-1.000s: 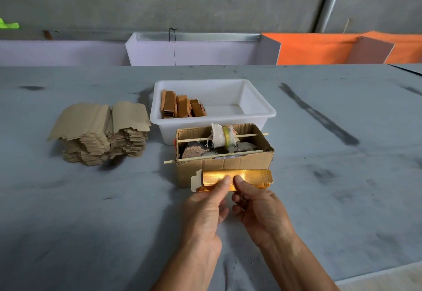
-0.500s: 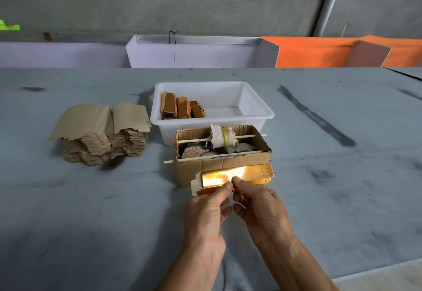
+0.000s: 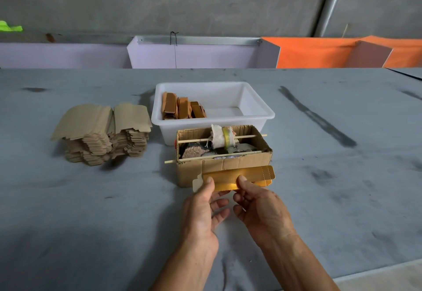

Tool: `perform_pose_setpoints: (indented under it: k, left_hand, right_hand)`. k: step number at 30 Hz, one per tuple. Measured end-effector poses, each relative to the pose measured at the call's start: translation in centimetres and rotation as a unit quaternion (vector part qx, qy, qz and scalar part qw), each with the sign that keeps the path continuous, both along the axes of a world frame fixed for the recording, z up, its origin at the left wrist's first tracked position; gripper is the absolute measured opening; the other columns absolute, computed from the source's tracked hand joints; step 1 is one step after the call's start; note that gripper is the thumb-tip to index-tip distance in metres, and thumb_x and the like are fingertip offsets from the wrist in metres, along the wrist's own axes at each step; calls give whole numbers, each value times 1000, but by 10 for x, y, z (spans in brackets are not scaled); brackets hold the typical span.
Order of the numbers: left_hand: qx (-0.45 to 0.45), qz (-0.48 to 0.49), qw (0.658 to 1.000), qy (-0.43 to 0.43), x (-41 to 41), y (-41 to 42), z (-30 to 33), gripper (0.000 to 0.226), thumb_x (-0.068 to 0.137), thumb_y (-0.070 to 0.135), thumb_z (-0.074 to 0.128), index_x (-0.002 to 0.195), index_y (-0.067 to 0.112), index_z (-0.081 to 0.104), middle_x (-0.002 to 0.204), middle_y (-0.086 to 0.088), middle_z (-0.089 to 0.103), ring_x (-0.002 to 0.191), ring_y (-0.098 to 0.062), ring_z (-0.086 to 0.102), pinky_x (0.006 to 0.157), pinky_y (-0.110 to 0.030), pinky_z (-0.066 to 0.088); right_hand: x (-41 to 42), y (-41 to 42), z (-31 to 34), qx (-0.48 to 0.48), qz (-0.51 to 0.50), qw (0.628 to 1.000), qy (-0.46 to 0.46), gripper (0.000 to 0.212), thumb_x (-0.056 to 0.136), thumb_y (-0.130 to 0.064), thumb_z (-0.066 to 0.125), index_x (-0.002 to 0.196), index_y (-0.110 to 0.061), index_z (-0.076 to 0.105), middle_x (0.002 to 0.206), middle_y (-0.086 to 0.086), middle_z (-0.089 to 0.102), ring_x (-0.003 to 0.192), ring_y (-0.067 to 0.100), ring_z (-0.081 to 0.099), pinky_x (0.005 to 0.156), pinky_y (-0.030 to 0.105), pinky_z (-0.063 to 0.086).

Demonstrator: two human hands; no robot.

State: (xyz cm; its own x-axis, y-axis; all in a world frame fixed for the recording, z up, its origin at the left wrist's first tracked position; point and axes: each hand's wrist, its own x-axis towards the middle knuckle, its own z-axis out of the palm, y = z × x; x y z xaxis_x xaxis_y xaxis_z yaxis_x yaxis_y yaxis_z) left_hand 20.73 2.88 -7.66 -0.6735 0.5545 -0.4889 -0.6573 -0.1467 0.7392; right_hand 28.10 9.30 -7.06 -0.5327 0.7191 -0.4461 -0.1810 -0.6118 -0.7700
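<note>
So the person has a flat gold carton blank held up just above the grey counter. It's right in front of an open cardboard box, close against its near wall, though it's hard to tell if they actually touch. The blank runs long-ways left to right, shiny side toward the camera, with a pale tab sticking out at its left end and a perforated flap at the right end.

The left hand pinches the blank near its left end, thumb on the gold face. The other fingers are loosely curled and a bit spread underneath. The right hand pinches it around the middle the same way, thumb on top, the rest curled below the lower edge. The two hands sit just beside each other, not touching as far as the view shows.

The cardboard box has two thin wooden sticks laid across its top. The far one carries a roll wrapped in white cloth with a yellow band round it. There's some greyish stuff inside, hard to make out. Just behind the box is a white plastic tub with a few folded copper-coloured cartons standing in its left part. Well off to the left on the counter sits a stack of plain brown carton blanks
</note>
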Motion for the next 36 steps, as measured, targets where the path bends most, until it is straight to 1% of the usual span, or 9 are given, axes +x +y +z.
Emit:
perform_pose_setpoints:
  k: [5, 8, 13, 17, 20, 23, 26, 30, 36]
  left_hand:
    - [0, 0, 1000, 12, -2, -3, -2, 17, 89, 23, 60, 92, 7, 62, 70, -6, 67, 64, -16, 57, 54, -29, 47]
    - [5, 25, 1000, 16, -3, -4, 0, 6, 86, 12, 64, 84, 8, 59, 70, -6, 62, 62, -16, 56, 50, -26, 49]
    - [21, 35, 998, 51, -6, -7, 6, 14, 82, -2, 64, 74, 10, 63, 61, 0, 62, 54, -11, 54, 46, -20, 47]
    - [19, 37, 997, 61, -7, -9, 5, 17, 82, -3, 64, 71, 10, 62, 54, 2, 61, 53, -12, 53, 45, -19, 47]
    - [14, 46, 997, 65, -7, -9, 5, 16, 82, -2, 64, 73, 10, 62, 58, -1, 61, 53, -13, 54, 43, -19, 47]
    - [10, 59, 996, 68, -9, -10, 7, 11, 84, -1, 61, 89, 9, 62, 68, -7, 61, 49, -13, 57, 42, -17, 47]
    - [9, 67, 995, 74, -15, -13, 7, 11, 86, 1, 61, 85, 11, 65, 66, -7, 63, 43, -9, 59, 42, -16, 48]
    - [0, 78, 989, 122, -20, -19, 9, 11, 83, 4, 66, 77, 13, 66, 54, 3, 65, 45, -7, 61, 45, -16, 47]
    - [-9, 105, 975, 196, -27, -28, 19, 8, 83, 6, 66, 79, 12, 67, 61, -1, 64, 45, -8, 61, 42, -15, 40]
  right_hand:
    - [2, 4, 5, -56, 28, 997, 43, 9, 85, -4, 60, 77, -8, 62, 53, 1, 57, 47, 9, 51, 40, 19, 40]
    - [1, 3, 4, -66, 25, 997, 43, 8, 84, -3, 61, 78, -7, 64, 57, 2, 58, 48, 9, 51, 39, 19, 40]
    - [1, 4, 1, -65, 8, 997, 40, 6, 83, -2, 62, 80, -7, 63, 62, 0, 59, 45, 7, 51, 37, 17, 38]
    - [1, 5, 1, -62, 0, 997, 39, 11, 81, 1, 63, 76, -9, 63, 62, 1, 59, 45, 7, 50, 36, 17, 38]
    - [0, 3, 2, -67, 2, 997, 42, 12, 82, 0, 63, 75, -9, 61, 61, 0, 59, 44, 6, 49, 36, 17, 37]
    - [2, 3, 3, -47, 5, 998, 29, 10, 76, -6, 68, 76, -12, 60, 58, -1, 58, 45, 6, 51, 37, 17, 38]
    - [7, 5, 8, -16, 5, 1000, 15, 16, 65, -16, 74, 74, -16, 61, 60, -3, 59, 46, 6, 52, 38, 18, 40]
    - [11, 8, 11, 26, -16, 1000, -8, 10, 76, -14, 71, 73, -14, 62, 65, 0, 63, 48, 6, 51, 41, 18, 40]
    - [5, 3, 21, 51, -30, 998, -36, 13, 81, -7, 69, 71, -9, 61, 57, 1, 59, 45, 5, 47, 41, 17, 40]
